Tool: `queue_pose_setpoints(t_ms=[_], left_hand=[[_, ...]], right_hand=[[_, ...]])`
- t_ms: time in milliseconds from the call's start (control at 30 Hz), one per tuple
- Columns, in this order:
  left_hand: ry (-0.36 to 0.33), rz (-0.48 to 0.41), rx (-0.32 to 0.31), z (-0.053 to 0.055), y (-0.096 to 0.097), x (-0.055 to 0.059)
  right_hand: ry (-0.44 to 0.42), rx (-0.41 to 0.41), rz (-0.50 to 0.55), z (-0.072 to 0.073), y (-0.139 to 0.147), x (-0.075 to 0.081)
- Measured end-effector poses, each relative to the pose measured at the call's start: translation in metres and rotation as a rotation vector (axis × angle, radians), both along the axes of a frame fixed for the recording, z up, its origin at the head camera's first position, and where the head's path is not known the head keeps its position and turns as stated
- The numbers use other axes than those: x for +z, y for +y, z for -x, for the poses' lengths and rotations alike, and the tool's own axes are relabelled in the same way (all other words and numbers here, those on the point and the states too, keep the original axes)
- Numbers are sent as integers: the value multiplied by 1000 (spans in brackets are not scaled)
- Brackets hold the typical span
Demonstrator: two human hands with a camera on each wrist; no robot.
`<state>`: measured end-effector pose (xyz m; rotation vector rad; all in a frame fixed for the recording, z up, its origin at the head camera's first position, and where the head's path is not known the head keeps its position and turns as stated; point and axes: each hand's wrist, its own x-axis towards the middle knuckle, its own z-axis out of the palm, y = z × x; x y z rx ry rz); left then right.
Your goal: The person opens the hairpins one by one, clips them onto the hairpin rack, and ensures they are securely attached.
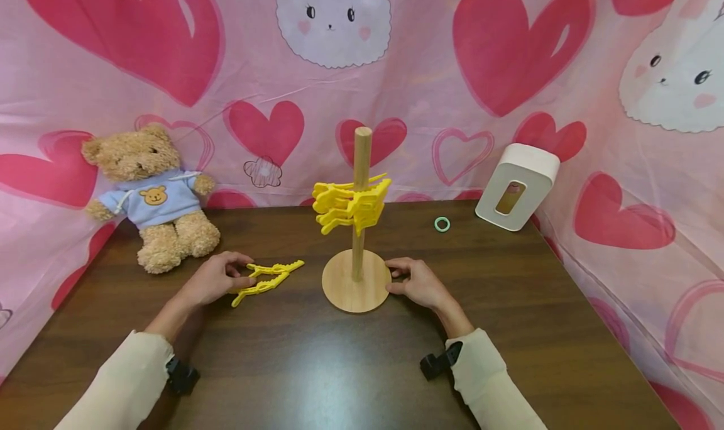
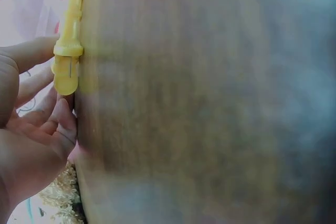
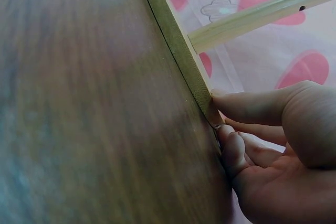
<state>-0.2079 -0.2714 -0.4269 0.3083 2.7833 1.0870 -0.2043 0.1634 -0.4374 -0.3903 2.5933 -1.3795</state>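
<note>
A yellow alligator hair clip (image 1: pixel 271 279) lies low over the table, left of a wooden stand. My left hand (image 1: pixel 217 279) pinches its near end between thumb and fingers; the left wrist view shows the clip (image 2: pixel 68 51) edge-on beside the fingers. The stand has a round base (image 1: pixel 345 292) and an upright pole (image 1: pixel 362 153). More yellow hair clips (image 1: pixel 367 207) are clamped around the pole about halfway up, stacked closely. My right hand (image 1: pixel 418 282) holds the right rim of the base, with thumb and fingertips at its edge (image 3: pixel 184 61) in the right wrist view.
A teddy bear (image 1: pixel 155 197) in a blue top sits at the back left. On the right, a small green ring (image 1: pixel 442 224) lies near a leaning white box with an oval opening (image 1: pixel 517 185). A pink heart-patterned cloth (image 1: pixel 418 59) hangs behind the brown table (image 1: pixel 283 367).
</note>
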Motion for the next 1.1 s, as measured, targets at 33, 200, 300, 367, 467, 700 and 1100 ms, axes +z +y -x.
queue_pose_setpoints(t_ms=[33, 200, 300, 367, 467, 700, 1100], left_hand=[[-5, -6, 4, 1, 0, 0], [14, -34, 47, 3, 0, 3], [61, -51, 77, 4, 2, 6], [97, -70, 97, 3, 4, 8], [146, -108, 130, 3, 7, 12], [243, -224, 235, 0, 16, 23], [346, -474, 313, -8, 32, 49]], right_hand=[[-1, 1, 0, 0, 0, 0], [1, 5, 3, 0, 0, 0], [1, 8, 5, 0, 0, 1], [0, 9, 8, 0, 0, 1], [1, 7, 6, 0, 0, 1], [5, 7, -13, 0, 0, 0], [7, 8, -1, -1, 0, 0]])
